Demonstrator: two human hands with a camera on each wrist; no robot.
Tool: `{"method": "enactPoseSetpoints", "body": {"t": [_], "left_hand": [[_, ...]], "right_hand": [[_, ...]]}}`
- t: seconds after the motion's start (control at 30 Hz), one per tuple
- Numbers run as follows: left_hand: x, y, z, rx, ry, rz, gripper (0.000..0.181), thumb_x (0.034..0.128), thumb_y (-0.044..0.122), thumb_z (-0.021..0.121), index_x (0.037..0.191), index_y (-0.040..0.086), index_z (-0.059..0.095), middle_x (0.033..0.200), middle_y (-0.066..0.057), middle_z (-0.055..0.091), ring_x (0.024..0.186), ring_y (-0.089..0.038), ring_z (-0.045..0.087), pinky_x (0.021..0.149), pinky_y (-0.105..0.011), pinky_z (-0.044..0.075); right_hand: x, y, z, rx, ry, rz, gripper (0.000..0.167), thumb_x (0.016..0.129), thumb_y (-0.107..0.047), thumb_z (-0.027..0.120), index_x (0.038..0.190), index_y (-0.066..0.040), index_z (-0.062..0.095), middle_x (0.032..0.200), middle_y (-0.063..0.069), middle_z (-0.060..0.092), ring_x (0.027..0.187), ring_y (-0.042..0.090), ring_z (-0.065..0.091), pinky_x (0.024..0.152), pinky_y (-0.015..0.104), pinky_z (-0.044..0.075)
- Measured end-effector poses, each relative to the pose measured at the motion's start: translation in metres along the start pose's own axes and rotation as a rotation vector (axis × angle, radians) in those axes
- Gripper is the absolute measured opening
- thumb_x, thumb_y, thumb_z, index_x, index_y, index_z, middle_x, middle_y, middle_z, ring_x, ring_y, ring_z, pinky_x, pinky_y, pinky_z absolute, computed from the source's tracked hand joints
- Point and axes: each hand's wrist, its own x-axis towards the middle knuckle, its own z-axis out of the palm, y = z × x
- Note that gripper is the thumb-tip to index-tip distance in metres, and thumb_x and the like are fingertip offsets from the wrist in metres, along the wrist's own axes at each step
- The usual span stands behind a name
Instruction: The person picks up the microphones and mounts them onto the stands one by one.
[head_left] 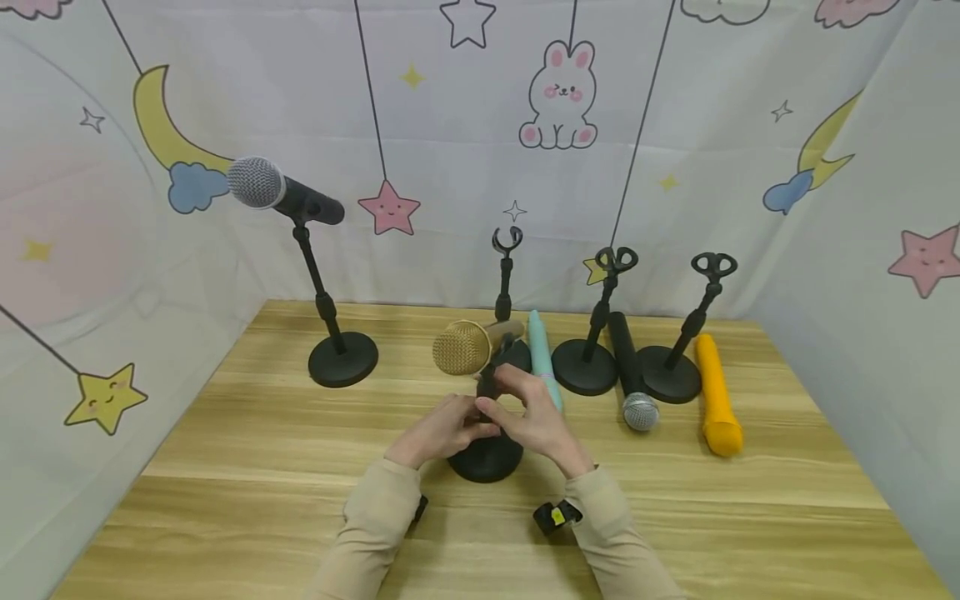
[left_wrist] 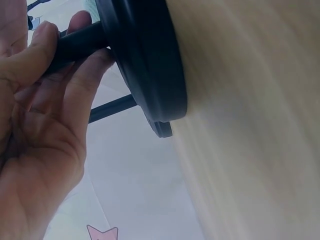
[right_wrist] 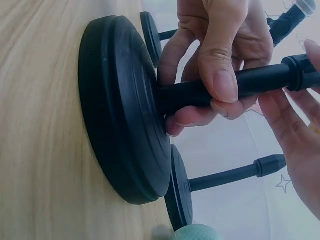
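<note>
A black microphone stand (head_left: 486,462) stands upright on its round base, with a gold-headed microphone (head_left: 461,348) tilted at its top. My left hand (head_left: 446,429) grips the lower pole just above the base. In the right wrist view, the left thumb (right_wrist: 225,85) lies across that pole (right_wrist: 265,78). Higher up, my right hand (head_left: 536,417) holds the pole between thumb and fingers, near a collar (right_wrist: 300,72). The hands partly hide the pole in the head view. Behind the right hand lies a mint-green microphone (head_left: 545,358).
On the left, a black stand (head_left: 342,360) bears a silver-headed microphone (head_left: 258,183). Behind and to the right are stands with bare holders (head_left: 506,242), (head_left: 617,260), (head_left: 714,267). A black microphone (head_left: 628,358) and an orange microphone (head_left: 716,400) lie among them on the wooden table (head_left: 247,467).
</note>
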Motion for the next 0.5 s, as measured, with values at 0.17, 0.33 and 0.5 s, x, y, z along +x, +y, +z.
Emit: {"method": "enactPoseSetpoints", "body": {"t": [0.17,0.33,0.5], "left_hand": [[-0.0003,-0.0035,-0.0021,-0.042,-0.029,0.010,0.011,0.0985,0.016,0.065,0.102,0.007,0.071,0.084,-0.002,0.071,0.075,-0.003,0.060,0.070,-0.017,0.047],[-0.0025,-0.0079,-0.0042,-0.053,-0.062,0.021,0.012,0.0984,0.011,0.064,0.108,0.007,0.071,0.106,-0.007,0.075,0.101,-0.015,0.068,0.090,-0.024,0.053],[-0.0012,-0.0085,-0.0039,0.002,-0.046,0.021,0.015,0.0973,0.012,0.066,0.108,0.008,0.074,0.103,-0.005,0.077,0.101,-0.016,0.069,0.090,-0.025,0.053]], "right_hand": [[-0.0015,0.0018,-0.0048,0.024,-0.057,0.006,0.027,0.103,-0.029,0.058,0.114,-0.007,0.069,0.113,0.011,0.071,0.099,0.019,0.061,0.085,0.035,0.051],[-0.0025,0.0008,-0.0081,0.009,-0.061,0.027,0.029,0.102,-0.032,0.058,0.112,-0.007,0.071,0.105,0.011,0.070,0.093,0.022,0.054,0.078,0.036,0.044],[-0.0028,-0.0009,-0.0074,-0.029,-0.011,0.042,0.029,0.097,-0.028,0.065,0.111,-0.004,0.071,0.090,0.011,0.063,0.085,0.023,0.052,0.075,0.033,0.041]]}}
